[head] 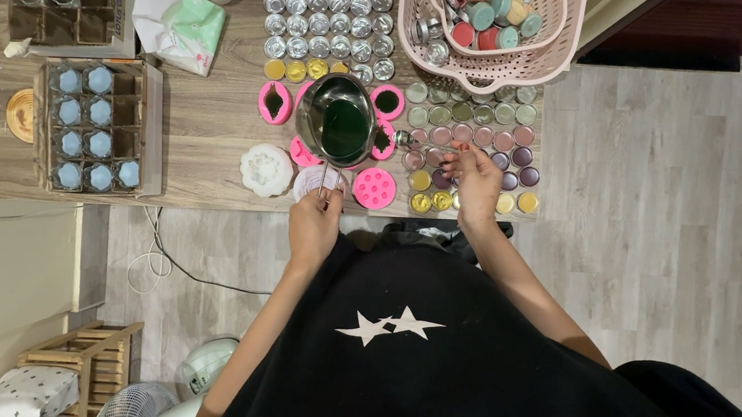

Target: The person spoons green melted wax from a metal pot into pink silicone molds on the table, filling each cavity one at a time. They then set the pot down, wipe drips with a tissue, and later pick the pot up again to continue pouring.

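1. Head view, left side: left hand (313, 226) is clenched on the thin wire handle of a small steel pouring pot (336, 119), which it holds over the desk (208, 123). The pot holds dark green liquid, apparently melted wax, and hangs above a cluster of pink silicone moulds (374, 188). Two moulds near the pot already show dark green fill.

2. Head view, right side: right hand (474, 180) rests over rows of small round tins (484, 138) filled with pink, purple, green and yellow wax. Its fingers (452, 160) are pinched on something small near a spoon-like metal piece beside the pot; what exactly they grasp cannot be told.

3. Head view, surroundings: a block of empty silver tins (330, 13) stands behind the pot. A pink basket (550, 59) of coloured lidded tins sits at the far right of the desk. A cardboard tray of pale blue moulded pieces (92, 126) lies well apart to the left, and a white flower-shaped mould (266, 170) lies just beside the pink ones.

4. Step in hand, as judged: pouring green wax into the pink moulds, with some cavities done and others unfilled.

5. Next move, as judged: it calls for a steady tilt of the pot over an unfilled mould, with the spout held close and the pour kept slow so that nothing spills onto the neighbouring tins.
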